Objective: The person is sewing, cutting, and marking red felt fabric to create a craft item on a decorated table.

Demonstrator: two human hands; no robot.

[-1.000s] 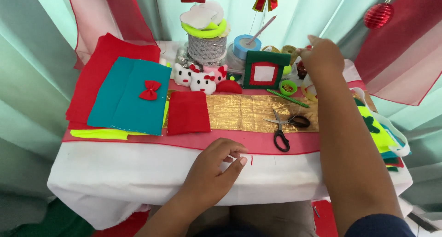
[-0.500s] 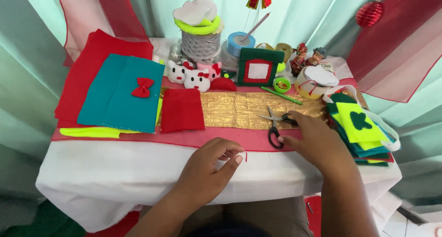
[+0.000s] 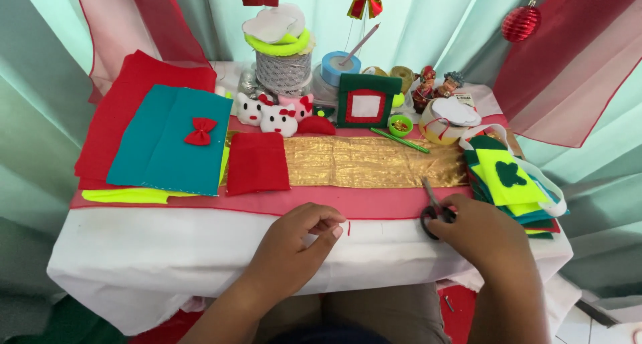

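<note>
Right hand (image 3: 478, 234) has drawn back from the gold cloth (image 3: 374, 161) to the table's near edge (image 3: 200, 250), scissors (image 3: 435, 207) with it.

I see it clasping the black handles, blades pointing away; the left hand (image 3: 294, 250) pinches what looks like a small red scrap (image 3: 348, 228), too tiny to confirm. Risk, I judge: the scrap slipping from the pinch when cut.
</note>
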